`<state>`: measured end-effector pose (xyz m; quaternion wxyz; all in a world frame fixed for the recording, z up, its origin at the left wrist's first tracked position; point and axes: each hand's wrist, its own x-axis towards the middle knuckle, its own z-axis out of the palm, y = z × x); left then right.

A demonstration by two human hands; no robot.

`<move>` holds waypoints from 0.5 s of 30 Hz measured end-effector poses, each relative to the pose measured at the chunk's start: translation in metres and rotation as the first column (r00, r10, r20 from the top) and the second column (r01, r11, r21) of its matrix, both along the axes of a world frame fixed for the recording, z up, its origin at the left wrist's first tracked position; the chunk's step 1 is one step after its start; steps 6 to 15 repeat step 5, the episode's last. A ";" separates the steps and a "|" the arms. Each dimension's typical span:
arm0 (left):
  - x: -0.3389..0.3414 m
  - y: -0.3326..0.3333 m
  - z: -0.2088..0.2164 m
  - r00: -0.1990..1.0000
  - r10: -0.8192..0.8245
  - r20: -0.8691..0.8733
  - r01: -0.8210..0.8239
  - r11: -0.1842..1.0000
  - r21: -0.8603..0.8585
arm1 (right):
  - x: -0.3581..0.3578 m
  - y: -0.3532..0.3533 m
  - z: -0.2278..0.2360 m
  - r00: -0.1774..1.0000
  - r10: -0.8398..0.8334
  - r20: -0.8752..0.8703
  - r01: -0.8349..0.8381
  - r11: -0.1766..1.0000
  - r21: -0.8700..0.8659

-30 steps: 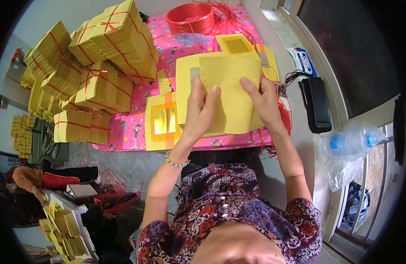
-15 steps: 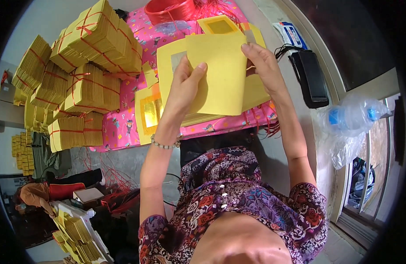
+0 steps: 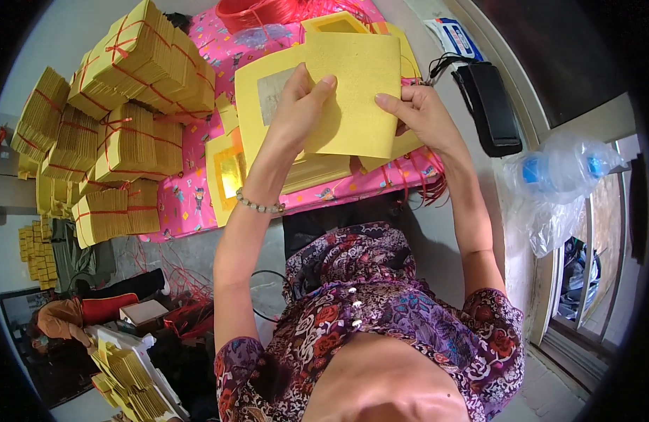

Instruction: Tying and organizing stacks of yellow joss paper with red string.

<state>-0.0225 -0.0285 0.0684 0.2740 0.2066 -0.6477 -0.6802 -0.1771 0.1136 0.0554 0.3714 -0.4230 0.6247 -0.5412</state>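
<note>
Up over the pink patterned cloth, both hands hold a yellow paper sheet, its right edge curving back. My left hand is closed on its left part, thumb lying on the front and the other fingers mostly hidden. At the right edge, my right hand pinches the paper with the thumb in front and fingers behind. Left of the sheet, beside my left hand, shows yellow paper with a silvery-grey patch. Below lies a stack of yellow paper. A sheet with a shiny gold square rests left of my wrist.
Tied bundles of yellow paper are piled at left. A red plastic string coil sits at the back. On the right ledge are a phone on a black case and a plastic bottle. Another person bends at lower left.
The held sheet has moved slightly upward in view. My right hand has slid lower along its right edge, and the grey patch beside my left hand shows more. The whole view has shifted a little.
</note>
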 end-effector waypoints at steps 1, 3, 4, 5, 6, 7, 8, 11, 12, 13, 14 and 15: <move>-0.002 0.001 -0.001 1.000 -0.006 0.001 0.005 1.000 0.001 | -0.002 0.001 -0.003 1.000 -0.009 -0.014 0.009 1.000 -0.018; -0.007 0.003 -0.003 1.000 -0.004 -0.023 0.005 1.000 0.028 | -0.004 0.004 -0.003 1.000 -0.014 0.000 0.014 1.000 -0.007; -0.008 0.003 -0.003 1.000 -0.009 -0.021 0.009 1.000 0.030 | -0.005 0.006 -0.003 1.000 -0.015 0.013 0.015 1.000 0.002; -0.009 0.002 -0.004 0.999 -0.018 -0.030 0.018 0.999 0.032 | -0.004 0.007 -0.002 1.000 -0.015 0.013 0.015 1.000 0.003; -0.009 0.002 -0.004 0.999 -0.018 -0.030 0.018 0.999 0.032 | -0.004 0.007 -0.002 1.000 -0.015 0.013 0.015 1.000 0.003; -0.009 0.002 -0.004 0.999 -0.018 -0.030 0.018 0.999 0.032 | -0.004 0.007 -0.002 1.000 -0.015 0.013 0.015 1.000 0.003; -0.009 0.002 -0.004 0.999 -0.018 -0.030 0.018 0.999 0.032 | -0.004 0.007 -0.002 1.000 -0.015 0.013 0.015 1.000 0.003; -0.009 0.002 -0.004 0.999 -0.018 -0.030 0.018 0.999 0.032 | -0.004 0.007 -0.002 1.000 -0.015 0.013 0.015 1.000 0.003; -0.009 0.002 -0.004 0.999 -0.018 -0.030 0.018 0.999 0.032 | -0.004 0.007 -0.002 1.000 -0.015 0.013 0.015 1.000 0.003; -0.009 0.002 -0.004 0.999 -0.018 -0.030 0.018 0.999 0.032 | -0.004 0.007 -0.002 1.000 -0.015 0.013 0.015 1.000 0.003; -0.009 0.002 -0.004 0.999 -0.018 -0.030 0.018 0.999 0.032 | -0.004 0.007 -0.002 1.000 -0.015 0.013 0.015 1.000 0.003; -0.009 0.002 -0.004 0.999 -0.018 -0.030 0.018 0.999 0.032 | -0.004 0.007 -0.002 1.000 -0.015 0.013 0.015 1.000 0.003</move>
